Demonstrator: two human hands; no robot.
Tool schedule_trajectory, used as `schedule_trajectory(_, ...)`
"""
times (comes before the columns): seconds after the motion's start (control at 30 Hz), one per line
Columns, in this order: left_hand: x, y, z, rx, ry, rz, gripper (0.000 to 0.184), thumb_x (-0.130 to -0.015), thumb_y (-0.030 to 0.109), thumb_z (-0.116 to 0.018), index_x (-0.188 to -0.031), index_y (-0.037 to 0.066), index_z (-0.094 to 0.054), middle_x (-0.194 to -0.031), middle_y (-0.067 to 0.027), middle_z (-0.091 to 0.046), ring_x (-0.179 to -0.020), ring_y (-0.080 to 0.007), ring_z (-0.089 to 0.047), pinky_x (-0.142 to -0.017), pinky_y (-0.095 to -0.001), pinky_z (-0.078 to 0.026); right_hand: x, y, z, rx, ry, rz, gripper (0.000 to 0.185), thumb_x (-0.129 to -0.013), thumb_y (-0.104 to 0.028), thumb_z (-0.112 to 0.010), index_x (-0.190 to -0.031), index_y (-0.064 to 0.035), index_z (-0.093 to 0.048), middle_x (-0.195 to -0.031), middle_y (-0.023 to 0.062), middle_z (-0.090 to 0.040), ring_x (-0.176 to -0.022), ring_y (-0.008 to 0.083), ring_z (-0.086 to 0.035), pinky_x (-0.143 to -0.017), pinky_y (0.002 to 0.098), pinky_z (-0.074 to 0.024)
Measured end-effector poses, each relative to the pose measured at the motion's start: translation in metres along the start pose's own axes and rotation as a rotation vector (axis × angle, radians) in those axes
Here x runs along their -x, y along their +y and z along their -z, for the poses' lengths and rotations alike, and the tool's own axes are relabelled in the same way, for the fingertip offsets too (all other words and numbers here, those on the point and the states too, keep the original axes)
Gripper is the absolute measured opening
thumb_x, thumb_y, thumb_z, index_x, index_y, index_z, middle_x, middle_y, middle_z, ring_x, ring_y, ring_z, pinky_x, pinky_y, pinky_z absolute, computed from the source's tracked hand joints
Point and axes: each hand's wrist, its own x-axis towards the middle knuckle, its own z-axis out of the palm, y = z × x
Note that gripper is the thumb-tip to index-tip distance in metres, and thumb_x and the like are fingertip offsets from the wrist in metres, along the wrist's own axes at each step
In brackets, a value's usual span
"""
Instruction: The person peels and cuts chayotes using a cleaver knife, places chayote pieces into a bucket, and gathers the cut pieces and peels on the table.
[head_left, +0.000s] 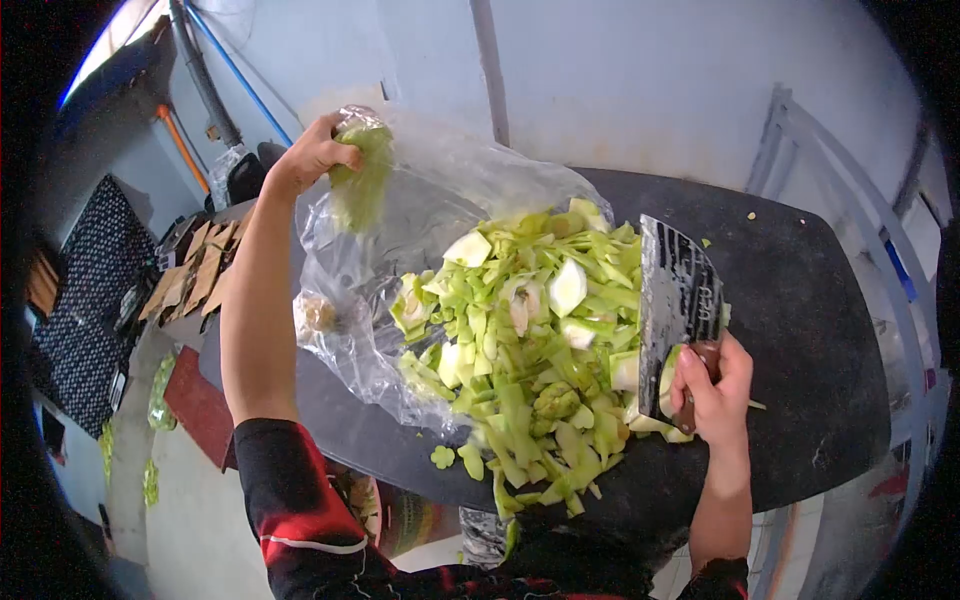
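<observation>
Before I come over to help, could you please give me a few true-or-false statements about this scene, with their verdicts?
1. The right hand grips the brown handle of a broad-bladed knife. True.
2. The left hand hangs down with nothing in its grip. False: the left hand is raised and holds the clear plastic bag.
3. In the picture, the heap of green pieces lies left of the blade. True.
4. The tabletop is white. False: the tabletop is dark.
5. The left sleeve shows both black and red. True.
</observation>
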Motion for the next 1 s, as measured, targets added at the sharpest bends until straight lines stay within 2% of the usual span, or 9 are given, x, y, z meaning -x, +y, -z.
schedule_trajectory(0.07,0.002,0.008,-0.004,-0.031,0.028,-0.012,0.069,-0.056,0.022,-0.07,-0.119,-0.001,-0.058,-0.1,-0.0046,-0.064,-0.09,-0.0175,-0.061,-0.084,-0.0315,-0.05,-0.001,0.006,0.003,0.025,-0.008,0.022,0.015,-0.094,-0.01,-0.061,-0.09,-0.0003,-0.052,-0.06,0.0013,-0.054,-0.044,0.0073,-0.05,-0.041,0.024,-0.0402)
schedule_trajectory(0.17,0.008,0.02,-0.016,-0.327,0.272,-0.175,0.06,-0.058,0.016,-0.072,-0.114,0.0,-0.061,-0.091,-0.0061,-0.065,-0.082,-0.0188,-0.061,-0.077,-0.0306,-0.05,-0.001,0.009,0.001,0.006,0.0,0.051,0.018,-0.094,-0.012,-0.061,-0.086,-0.0007,-0.05,-0.06,0.0012,-0.053,-0.043,0.0075,-0.049,-0.039,0.0243,-0.0388)
schedule_trajectory(0.27,0.016,0.017,-0.024,-0.217,0.199,-0.159,0.061,-0.057,0.015,-0.074,-0.115,-0.001,-0.06,-0.09,-0.0072,-0.065,-0.083,-0.0198,-0.062,-0.079,-0.0318,-0.051,-0.001,0.008,-0.001,0.012,-0.02,0.059,0.019,-0.095,-0.013,-0.061,-0.085,-0.0006,-0.05,-0.059,0.0011,-0.053,-0.043,0.0074,-0.049,-0.039,0.0245,-0.0383)
schedule_trajectory(0.4,0.046,0.029,-0.026,0.049,0.007,0.1,0.059,-0.057,0.011,-0.076,-0.112,-0.004,-0.06,-0.092,-0.0081,-0.064,-0.084,-0.0185,-0.062,-0.08,-0.0326,-0.051,-0.002,0.009,0.0,0.013,-0.043,0.081,0.021,-0.094,-0.013,-0.062,-0.082,-0.0015,-0.05,-0.057,0.0008,-0.052,-0.043,0.007,-0.048,-0.039,0.0246,-0.0375)
schedule_trajectory(0.47,0.06,0.035,-0.03,0.2,0.124,0.034,0.058,-0.056,0.011,-0.076,-0.11,-0.005,-0.06,-0.093,-0.0076,-0.064,-0.084,-0.0178,-0.062,-0.08,-0.0318,-0.052,-0.002,0.014,0.001,0.05,-0.048,0.1,0.021,-0.094,-0.013,-0.062,-0.08,-0.0026,-0.05,-0.056,0.0004,-0.052,-0.042,0.0067,-0.048,-0.039,0.0243,-0.0375)
schedule_trajectory(0.6,0.065,0.035,-0.02,0.043,0.127,-0.087,0.059,-0.059,0.009,-0.077,-0.114,-0.002,-0.058,-0.097,-0.0069,-0.063,-0.09,-0.0196,-0.062,-0.085,-0.0314,-0.05,-0.003,0.013,0.002,0.021,-0.029,0.088,0.021,-0.094,-0.014,-0.062,-0.08,-0.0032,-0.05,-0.055,0.0,-0.052,-0.042,0.0063,-0.048,-0.039,0.0235,-0.0375)
schedule_trajectory(0.73,0.076,0.049,-0.011,0.051,0.104,-0.04,0.063,-0.059,0.008,-0.078,-0.117,-0.001,-0.056,-0.1,-0.0066,-0.062,-0.094,-0.0204,-0.061,-0.087,-0.0319,-0.05,-0.003,0.011,0.003,0.044,-0.042,0.096,0.021,-0.094,-0.015,-0.062,-0.08,-0.0029,-0.051,-0.055,0.0001,-0.053,-0.042,0.0064,-0.049,-0.039,0.0237,-0.0377)
schedule_trajectory(0.8,0.086,0.056,-0.006,0.282,0.172,-0.072,0.065,-0.06,0.008,-0.078,-0.12,-0.001,-0.053,-0.104,-0.0069,-0.06,-0.094,-0.0201,-0.061,-0.088,-0.0326,-0.05,-0.001,0.01,0.003,0.059,-0.041,0.091,0.021,-0.094,-0.015,-0.062,-0.08,-0.0029,-0.051,-0.055,0.0002,-0.053,-0.043,0.0065,-0.049,-0.039,0.0239,-0.0379)
schedule_trajectory(1.0,0.092,0.045,0.021,0.458,0.252,-0.174,0.061,-0.068,0.008,-0.071,-0.126,0.001,-0.05,-0.105,-0.0086,-0.059,-0.098,-0.0205,-0.061,-0.084,-0.0322,-0.054,-0.001,0.009,0.0,0.04,-0.049,0.092,0.021,-0.093,-0.015,-0.063,-0.081,-0.0029,-0.052,-0.056,0.0005,-0.053,-0.043,0.0071,-0.049,-0.04,0.0245,-0.0387)
